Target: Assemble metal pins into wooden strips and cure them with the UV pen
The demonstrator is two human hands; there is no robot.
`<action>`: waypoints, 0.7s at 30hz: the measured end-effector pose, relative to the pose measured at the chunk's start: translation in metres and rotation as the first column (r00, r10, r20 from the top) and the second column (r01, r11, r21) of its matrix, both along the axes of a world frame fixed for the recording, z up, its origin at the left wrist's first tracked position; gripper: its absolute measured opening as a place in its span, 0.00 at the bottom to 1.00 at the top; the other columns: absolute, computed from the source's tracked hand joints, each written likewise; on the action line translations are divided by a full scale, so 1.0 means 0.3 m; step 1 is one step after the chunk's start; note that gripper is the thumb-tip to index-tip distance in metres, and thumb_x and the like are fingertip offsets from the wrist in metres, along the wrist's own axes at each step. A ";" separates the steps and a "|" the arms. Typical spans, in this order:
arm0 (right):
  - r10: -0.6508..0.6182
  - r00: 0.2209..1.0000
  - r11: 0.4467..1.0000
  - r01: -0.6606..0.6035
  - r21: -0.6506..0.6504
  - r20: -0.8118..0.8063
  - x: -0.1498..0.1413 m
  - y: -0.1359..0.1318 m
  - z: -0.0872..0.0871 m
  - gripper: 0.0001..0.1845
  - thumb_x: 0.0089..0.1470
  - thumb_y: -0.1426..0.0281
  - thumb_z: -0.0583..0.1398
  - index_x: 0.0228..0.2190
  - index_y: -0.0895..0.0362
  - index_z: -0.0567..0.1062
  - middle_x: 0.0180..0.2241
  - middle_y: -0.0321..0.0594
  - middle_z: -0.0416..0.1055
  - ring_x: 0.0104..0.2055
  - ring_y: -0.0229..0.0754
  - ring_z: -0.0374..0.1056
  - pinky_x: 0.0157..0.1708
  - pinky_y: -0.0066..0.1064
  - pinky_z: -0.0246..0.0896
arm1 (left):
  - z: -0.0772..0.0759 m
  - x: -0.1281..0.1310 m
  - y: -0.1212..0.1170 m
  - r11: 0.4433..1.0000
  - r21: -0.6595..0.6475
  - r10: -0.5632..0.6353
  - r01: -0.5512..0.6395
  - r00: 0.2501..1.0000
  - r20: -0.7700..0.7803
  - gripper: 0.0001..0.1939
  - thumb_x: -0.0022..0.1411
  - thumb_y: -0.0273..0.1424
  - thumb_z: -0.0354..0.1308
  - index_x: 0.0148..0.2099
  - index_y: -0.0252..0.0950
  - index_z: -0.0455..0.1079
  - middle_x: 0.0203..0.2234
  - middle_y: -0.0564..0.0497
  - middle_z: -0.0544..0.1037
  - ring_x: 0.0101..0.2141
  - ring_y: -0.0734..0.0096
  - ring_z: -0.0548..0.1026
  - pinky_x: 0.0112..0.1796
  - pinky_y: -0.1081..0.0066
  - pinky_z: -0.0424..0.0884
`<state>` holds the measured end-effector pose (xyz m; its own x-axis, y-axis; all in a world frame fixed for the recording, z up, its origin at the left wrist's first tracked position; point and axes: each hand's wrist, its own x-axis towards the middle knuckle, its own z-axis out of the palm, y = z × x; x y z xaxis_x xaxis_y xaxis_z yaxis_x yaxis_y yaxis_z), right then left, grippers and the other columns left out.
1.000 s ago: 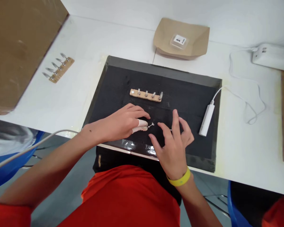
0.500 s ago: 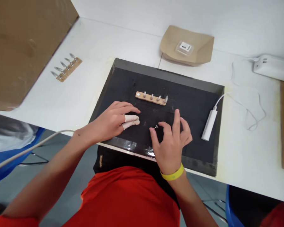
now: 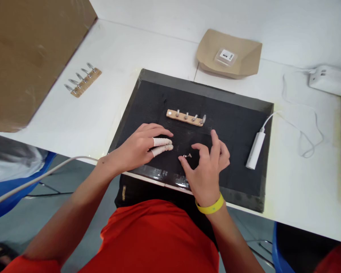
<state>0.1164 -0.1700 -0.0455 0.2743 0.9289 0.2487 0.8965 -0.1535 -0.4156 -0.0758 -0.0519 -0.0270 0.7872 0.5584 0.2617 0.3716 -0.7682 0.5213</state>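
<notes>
My left hand (image 3: 143, 146) lies over the black mat (image 3: 147, 94) with its fingers stretched out; two of them wear white wraps. My right hand (image 3: 206, 167) is to its right, thumb and index finger apart. Between those two fingertips is a small metal piece (image 3: 187, 156), like a pin with a flared end, seemingly on the mat; it is too small to make out fully. Beyond both hands lies a tan strip (image 3: 184, 117) with several upright shiny metal pieces along it and a white dot at its left end.
A similar strip (image 3: 86, 81) with metal pieces stands by a brown board (image 3: 34, 60) at left. Behind the mat, a paper tray (image 3: 247, 57) holds a clear labelled box (image 3: 226, 57). A white stick-shaped device (image 3: 255, 149) with a cable lies at the mat's right; a white power strip (image 3: 329, 81) is beyond.
The small metal piece has turned from slanting up at my right thumb to lying flatter between thumb and index finger, which have spread a little. The whole view has shifted slightly.
</notes>
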 end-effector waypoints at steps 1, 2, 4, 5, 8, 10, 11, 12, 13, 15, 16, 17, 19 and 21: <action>0.008 1.000 1.000 -0.008 -0.014 -0.004 -0.002 0.003 0.001 0.14 0.56 0.67 0.68 0.44 0.54 0.74 0.71 0.61 0.56 0.67 0.66 0.54 0.58 0.62 0.56 | 0.000 0.001 0.001 1.000 0.002 -0.002 0.002 1.000 0.004 0.08 0.73 0.31 0.61 0.49 0.39 0.81 0.51 0.45 0.83 0.53 0.59 0.77 0.53 0.59 0.72; 0.012 1.000 1.000 -0.012 -0.023 -0.008 -0.005 0.005 0.002 0.14 0.56 0.67 0.68 0.43 0.54 0.74 0.71 0.61 0.55 0.67 0.66 0.54 0.58 0.62 0.56 | 0.000 0.001 0.002 1.000 0.005 -0.004 0.004 1.000 0.007 0.08 0.73 0.31 0.61 0.49 0.39 0.81 0.51 0.45 0.83 0.53 0.59 0.78 0.53 0.59 0.72; 0.021 1.000 0.999 -0.021 -0.030 -0.008 -0.011 0.008 0.005 0.14 0.56 0.67 0.68 0.44 0.54 0.74 0.71 0.60 0.55 0.67 0.66 0.54 0.59 0.62 0.55 | 0.002 0.002 0.003 1.000 0.007 -0.005 0.005 1.000 0.007 0.08 0.73 0.30 0.61 0.49 0.38 0.81 0.51 0.44 0.83 0.53 0.58 0.78 0.53 0.59 0.71; 0.031 0.999 0.999 -0.031 -0.034 -0.005 -0.012 0.007 0.007 0.16 0.56 0.66 0.69 0.45 0.54 0.74 0.72 0.60 0.54 0.68 0.66 0.54 0.59 0.61 0.55 | 0.002 0.002 0.003 1.000 0.004 -0.003 0.003 1.000 0.007 0.08 0.73 0.30 0.62 0.49 0.38 0.81 0.51 0.44 0.83 0.53 0.58 0.78 0.53 0.59 0.71; 0.084 0.996 0.995 -0.084 -0.060 0.003 -0.010 -0.005 0.017 0.20 0.55 0.64 0.70 0.47 0.54 0.74 0.72 0.61 0.53 0.68 0.67 0.53 0.59 0.61 0.55 | 0.003 0.002 0.003 1.000 -0.020 -0.001 0.001 1.000 0.008 0.08 0.72 0.30 0.62 0.49 0.39 0.81 0.51 0.45 0.83 0.53 0.58 0.78 0.53 0.59 0.71; 0.104 0.994 0.992 -0.103 -0.069 0.012 -0.001 -0.018 0.024 0.21 0.55 0.64 0.70 0.48 0.54 0.74 0.72 0.61 0.53 0.68 0.68 0.54 0.59 0.61 0.55 | 0.003 0.000 0.005 0.999 -0.033 0.001 -0.001 1.000 0.004 0.08 0.72 0.30 0.62 0.49 0.38 0.81 0.51 0.44 0.83 0.53 0.58 0.78 0.53 0.59 0.71; 0.106 0.994 0.993 -0.104 -0.063 0.019 0.005 -0.024 0.026 0.21 0.55 0.64 0.70 0.48 0.53 0.74 0.72 0.61 0.53 0.67 0.68 0.54 0.58 0.61 0.55 | 0.002 -0.001 0.006 0.999 -0.036 0.005 -0.005 1.000 0.000 0.08 0.72 0.30 0.62 0.49 0.38 0.81 0.51 0.44 0.83 0.52 0.58 0.78 0.53 0.59 0.71; 0.107 0.994 0.993 -0.105 -0.059 0.027 0.011 -0.030 0.028 0.20 0.56 0.64 0.70 0.49 0.53 0.74 0.72 0.60 0.54 0.67 0.68 0.55 0.58 0.61 0.55 | 0.002 -0.002 0.007 0.999 -0.039 0.012 -0.012 1.000 -0.004 0.07 0.72 0.31 0.63 0.48 0.38 0.82 0.50 0.44 0.83 0.52 0.57 0.78 0.52 0.59 0.71; 0.110 0.993 0.993 -0.108 -0.055 0.032 0.017 -0.033 0.029 0.20 0.56 0.64 0.70 0.49 0.53 0.75 0.72 0.60 0.54 0.67 0.67 0.55 0.58 0.61 0.55 | 0.001 -0.002 0.008 0.999 -0.044 0.019 -0.020 1.000 -0.007 0.07 0.72 0.31 0.63 0.47 0.38 0.82 0.50 0.45 0.83 0.52 0.57 0.78 0.52 0.58 0.71; 0.122 0.992 0.992 -0.121 -0.044 0.028 0.025 -0.036 0.031 0.20 0.56 0.65 0.70 0.49 0.53 0.76 0.71 0.60 0.55 0.67 0.67 0.56 0.58 0.61 0.55 | 0.000 -0.001 0.008 0.998 -0.057 0.027 -0.027 1.000 -0.008 0.07 0.71 0.32 0.64 0.47 0.39 0.82 0.50 0.45 0.83 0.52 0.58 0.78 0.53 0.58 0.70; 0.130 0.991 0.991 -0.129 -0.039 0.018 0.027 -0.036 0.031 0.20 0.56 0.65 0.70 0.49 0.53 0.76 0.71 0.60 0.56 0.67 0.67 0.56 0.58 0.61 0.56 | -0.001 0.000 0.008 0.998 -0.062 0.026 -0.026 1.000 -0.008 0.07 0.71 0.32 0.64 0.47 0.40 0.82 0.51 0.46 0.83 0.53 0.58 0.77 0.54 0.58 0.70; 0.137 0.990 0.990 -0.137 -0.036 0.007 0.026 -0.034 0.032 0.19 0.56 0.65 0.70 0.49 0.53 0.77 0.71 0.60 0.56 0.66 0.67 0.56 0.58 0.61 0.56 | -0.003 0.002 0.008 0.998 -0.062 0.023 -0.024 1.000 -0.010 0.07 0.71 0.32 0.64 0.48 0.41 0.82 0.51 0.46 0.83 0.54 0.58 0.77 0.54 0.58 0.69; 0.153 0.988 0.988 -0.153 -0.038 -0.004 0.019 -0.030 0.031 0.16 0.57 0.67 0.69 0.48 0.52 0.78 0.70 0.59 0.58 0.66 0.66 0.57 0.58 0.60 0.56 | -0.006 0.007 0.010 0.999 -0.042 0.018 -0.019 1.000 -0.018 0.06 0.70 0.31 0.65 0.48 0.41 0.82 0.52 0.46 0.82 0.55 0.57 0.76 0.55 0.57 0.68; 0.163 0.987 0.986 -0.162 -0.047 0.011 0.011 -0.025 0.025 0.12 0.60 0.69 0.67 0.46 0.52 0.80 0.70 0.57 0.60 0.66 0.65 0.59 0.58 0.59 0.56 | -0.009 0.011 0.015 1.000 -0.019 0.024 -0.024 0.999 -0.024 0.06 0.70 0.30 0.65 0.48 0.41 0.82 0.53 0.47 0.82 0.56 0.57 0.76 0.56 0.56 0.66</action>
